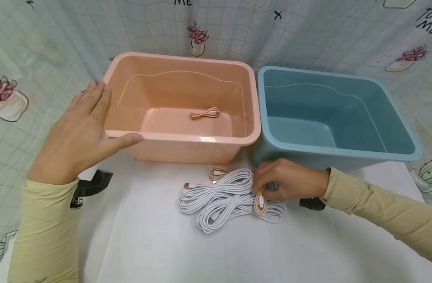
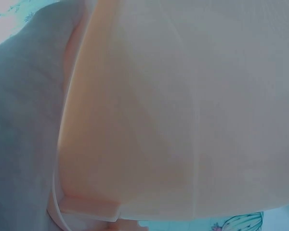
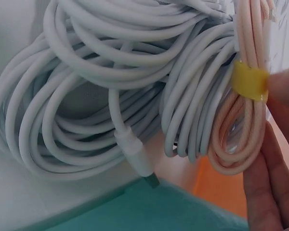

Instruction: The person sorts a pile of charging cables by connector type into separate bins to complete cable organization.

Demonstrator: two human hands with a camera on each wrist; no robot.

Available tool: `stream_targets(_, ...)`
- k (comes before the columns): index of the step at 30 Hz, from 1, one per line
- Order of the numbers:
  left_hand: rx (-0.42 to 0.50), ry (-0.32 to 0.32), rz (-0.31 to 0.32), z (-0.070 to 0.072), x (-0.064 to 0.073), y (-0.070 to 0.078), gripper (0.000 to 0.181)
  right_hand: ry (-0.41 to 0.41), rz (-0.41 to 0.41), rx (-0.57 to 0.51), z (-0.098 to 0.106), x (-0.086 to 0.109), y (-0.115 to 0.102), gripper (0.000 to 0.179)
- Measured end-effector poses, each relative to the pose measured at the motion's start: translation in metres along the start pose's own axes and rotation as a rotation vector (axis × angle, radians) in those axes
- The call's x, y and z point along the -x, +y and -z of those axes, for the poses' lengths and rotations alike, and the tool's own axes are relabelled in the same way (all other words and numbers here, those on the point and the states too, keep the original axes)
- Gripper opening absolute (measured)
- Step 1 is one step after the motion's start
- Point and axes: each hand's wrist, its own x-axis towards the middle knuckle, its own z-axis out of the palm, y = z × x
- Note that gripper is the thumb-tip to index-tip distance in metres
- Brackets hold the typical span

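My right hand (image 1: pixel 286 179) pinches a peach charging cable (image 1: pixel 260 203), folded into a loop and bound with a yellow tie (image 3: pixel 249 81). It is at the right end of several coiled white cables (image 1: pixel 224 208) on the table. A small grey piece (image 1: pixel 271 186) shows beneath the right fingers, too covered to identify. My left hand (image 1: pixel 76 129) rests on the left rim of the peach bin (image 1: pixel 180 151), fingers straight and thumb along the front edge. One peach cable (image 1: pixel 205 113) lies on that bin's floor. Another peach cable (image 1: pixel 217 171) lies behind the white coils.
A blue bin (image 1: pixel 336 152) stands to the right, close against the peach one. Both sit at the back of the white-covered table (image 1: pixel 173 255), before a patterned curtain (image 1: pixel 230 31). Black wrist-camera parts (image 1: pixel 94 184) show beside the left wrist.
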Motion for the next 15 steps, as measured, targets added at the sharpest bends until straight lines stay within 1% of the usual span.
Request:
stream_targets(6,0.0,-0.011,-0.002,0.0001,-0.0001,-0.0003,0.111,-0.03,0.004,-0.014,0.0007,0.0019,0.0021,0.027)
stream_targets(10,-0.004,-0.021,0.0,0.0004,0.0006,-0.0011,0.11,-0.052,0.015,0.019,0.0005,0.0017,0.003,0.025)
stream_targets(15,-0.002,-0.023,0.002,-0.0002,-0.0001,-0.0009,0.11,-0.096,0.016,0.067,0.0001,0.0017,0.0026,0.029)
